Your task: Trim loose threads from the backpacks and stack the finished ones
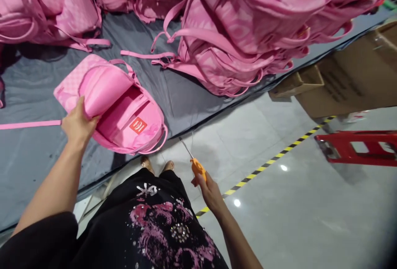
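A pink backpack [149,116] lies unzipped on the grey cloth-covered table, its mouth facing me. Inside it shows a pink lining with a red label [138,125]. My left hand [79,124] is closed on the backpack's folded-back front panel, thumb on top, and some of its fingers are hidden behind the panel. Out over the floor, apart from the bag, my right hand [209,190] is wrapped round an orange-handled tool [197,167] with a thin metal shaft pointing up and left. The tool's exact kind cannot be made out.
More pink backpacks are piled along the back of the grey-covered table [182,111], straps trailing. Cardboard boxes [350,78] stand at the right. A red metal frame [359,147] and yellow-black tape [266,163] are on the pale floor below the table edge.
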Tool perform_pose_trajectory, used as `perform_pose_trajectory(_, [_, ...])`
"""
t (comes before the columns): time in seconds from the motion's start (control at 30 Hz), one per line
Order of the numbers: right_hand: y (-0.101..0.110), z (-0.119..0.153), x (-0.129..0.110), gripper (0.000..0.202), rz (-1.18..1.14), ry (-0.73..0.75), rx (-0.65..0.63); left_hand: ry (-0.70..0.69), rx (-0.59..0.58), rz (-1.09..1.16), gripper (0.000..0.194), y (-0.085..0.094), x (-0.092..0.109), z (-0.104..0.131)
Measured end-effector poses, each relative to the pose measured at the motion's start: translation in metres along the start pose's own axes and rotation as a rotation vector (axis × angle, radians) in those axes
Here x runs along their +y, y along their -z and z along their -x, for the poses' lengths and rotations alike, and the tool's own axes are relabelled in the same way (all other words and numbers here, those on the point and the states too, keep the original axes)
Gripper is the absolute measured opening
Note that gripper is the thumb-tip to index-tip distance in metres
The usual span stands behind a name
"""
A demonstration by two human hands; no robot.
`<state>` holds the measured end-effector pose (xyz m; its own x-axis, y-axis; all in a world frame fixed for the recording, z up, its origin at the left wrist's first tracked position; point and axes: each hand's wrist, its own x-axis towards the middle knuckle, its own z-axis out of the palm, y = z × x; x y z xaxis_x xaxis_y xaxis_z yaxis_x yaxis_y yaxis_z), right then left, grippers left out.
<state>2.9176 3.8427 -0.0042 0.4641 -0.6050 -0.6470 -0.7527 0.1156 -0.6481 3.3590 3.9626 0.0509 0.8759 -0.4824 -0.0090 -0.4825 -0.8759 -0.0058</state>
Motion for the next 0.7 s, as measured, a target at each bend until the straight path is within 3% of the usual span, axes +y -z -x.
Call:
perform_pose_trajectory(0.13, [-0.008,0.003,0.008,0.044,-0.049,-0.001,-0.011,0.036,0.009,-0.024,0.074,0.019,-0.033,0.007])
perform_pose_trajectory(0.27, [-0.015,-0.014,-0.007,0.046,-0.047,0.089,-0.044,0.011,-0.031,-0.056,0.071,0.014,-0.039,0.015])
perform_pose_trajectory(0.47, [-0.050,-0.044,-0.084,0.043,0.183,0.277,-0.129,-0.106,-0.045,0.082,0.070,-0.011,0.000,0.030])
perform_pose_trajectory(0.57, [-0.075,-0.063,-0.123,0.040,0.375,0.253,-0.096,-0.137,-0.085,0.166,0.072,-0.017,0.026,0.035])
perform_pose_trajectory(0.7, [-0.096,-0.113,-0.154,0.048,0.387,0.144,-0.024,-0.208,-0.133,0.195,0.072,-0.020,0.049,0.035])
